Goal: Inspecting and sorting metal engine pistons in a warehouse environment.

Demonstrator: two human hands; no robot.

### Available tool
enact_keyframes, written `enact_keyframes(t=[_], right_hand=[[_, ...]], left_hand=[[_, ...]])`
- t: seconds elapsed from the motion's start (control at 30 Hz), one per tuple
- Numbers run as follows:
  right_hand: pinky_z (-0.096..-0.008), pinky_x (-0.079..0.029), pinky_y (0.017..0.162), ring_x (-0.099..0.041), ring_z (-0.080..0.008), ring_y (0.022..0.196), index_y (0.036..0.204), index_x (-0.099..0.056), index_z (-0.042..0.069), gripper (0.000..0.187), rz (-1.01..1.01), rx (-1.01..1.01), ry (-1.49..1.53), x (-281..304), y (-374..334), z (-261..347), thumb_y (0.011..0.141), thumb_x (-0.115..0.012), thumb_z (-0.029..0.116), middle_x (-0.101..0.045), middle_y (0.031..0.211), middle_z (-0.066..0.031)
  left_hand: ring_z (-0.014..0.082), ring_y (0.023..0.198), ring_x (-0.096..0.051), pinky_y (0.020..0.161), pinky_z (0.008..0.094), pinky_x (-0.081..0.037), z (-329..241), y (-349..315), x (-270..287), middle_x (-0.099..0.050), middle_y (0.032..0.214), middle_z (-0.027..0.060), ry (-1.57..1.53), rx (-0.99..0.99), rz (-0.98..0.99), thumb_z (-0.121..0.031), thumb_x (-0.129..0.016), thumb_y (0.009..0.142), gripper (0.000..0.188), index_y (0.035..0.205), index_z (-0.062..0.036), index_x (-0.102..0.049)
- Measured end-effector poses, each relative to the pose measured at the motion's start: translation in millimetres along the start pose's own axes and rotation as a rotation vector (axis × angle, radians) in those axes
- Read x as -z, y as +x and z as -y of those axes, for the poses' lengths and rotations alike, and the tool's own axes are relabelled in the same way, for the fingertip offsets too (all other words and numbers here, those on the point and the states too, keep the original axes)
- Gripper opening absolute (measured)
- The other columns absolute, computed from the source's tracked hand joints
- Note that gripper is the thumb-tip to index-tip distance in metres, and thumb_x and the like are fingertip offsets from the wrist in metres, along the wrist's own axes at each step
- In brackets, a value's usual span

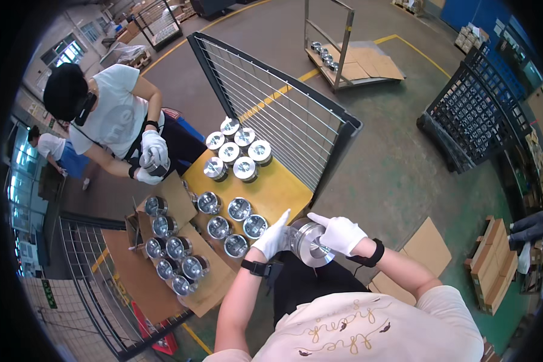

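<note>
Between my white-gloved hands is a shiny metal piston (312, 248), tilted so that its round machined face and ring grooves show. My left hand (273, 238) presses against its left side, fingers fairly straight. From the right, my right hand (341, 234) grips the rim, its index finger stretched along the upper edge and the other fingers curled. In front of me, several pistons stand on a yellow board (283, 193); a near group (240, 209) shows hollow ends, while a far group (245, 169) has bright flat crowns up.
Across the board, a co-worker (117, 111) in white gloves holds another piston (157, 166). More pistons (178, 247) stand on cardboard (214, 274) at left. A wire-mesh side panel (271, 90) borders the board. Beyond are a cart (368, 63) and a black crate (473, 111); a wooden pallet (493, 265) lies right.
</note>
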State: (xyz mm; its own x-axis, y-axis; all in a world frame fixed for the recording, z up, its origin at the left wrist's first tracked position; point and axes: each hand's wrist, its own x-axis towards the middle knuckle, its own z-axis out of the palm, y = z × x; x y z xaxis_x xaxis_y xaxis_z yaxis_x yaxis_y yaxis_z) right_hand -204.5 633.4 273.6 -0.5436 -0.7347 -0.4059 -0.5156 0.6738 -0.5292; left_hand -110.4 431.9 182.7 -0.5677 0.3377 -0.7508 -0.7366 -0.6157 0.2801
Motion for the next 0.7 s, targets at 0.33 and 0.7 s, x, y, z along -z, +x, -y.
enact_keyframes(t=[0.33, 0.7], right_hand=[[-0.0402, -0.055, 0.076, -0.07, -0.0316, 0.082, 0.128, -0.06, 0.016, 0.051, -0.225, -0.026, 0.046, 36, -80, 14, 0.083, -0.068, 0.038, -0.07, 0.093, -0.0176], [-0.0437, -0.052, 0.095, -0.055, -0.0354, 0.12, 0.145, -0.028, 0.003, 0.068, 0.433, -0.141, 1.724, -30, -102, -27, 0.095, -0.06, 0.037, -0.045, 0.138, -0.0212]], left_hand=[[0.0254, 0.106, -0.062, 0.096, 0.0393, -0.05, 70, 4, -56, -0.059, 0.126, 0.0153, 0.084, -0.549, 0.329, -0.028, -0.035, 0.104, 0.04, 0.128, -0.0003, -0.051], [0.0261, 0.102, -0.064, 0.093, 0.0414, -0.051, 34, -36, -94, -0.066, 0.111, 0.0143, -0.295, -0.469, 0.02, -0.038, -0.039, 0.102, 0.045, 0.124, -0.0029, -0.055]])
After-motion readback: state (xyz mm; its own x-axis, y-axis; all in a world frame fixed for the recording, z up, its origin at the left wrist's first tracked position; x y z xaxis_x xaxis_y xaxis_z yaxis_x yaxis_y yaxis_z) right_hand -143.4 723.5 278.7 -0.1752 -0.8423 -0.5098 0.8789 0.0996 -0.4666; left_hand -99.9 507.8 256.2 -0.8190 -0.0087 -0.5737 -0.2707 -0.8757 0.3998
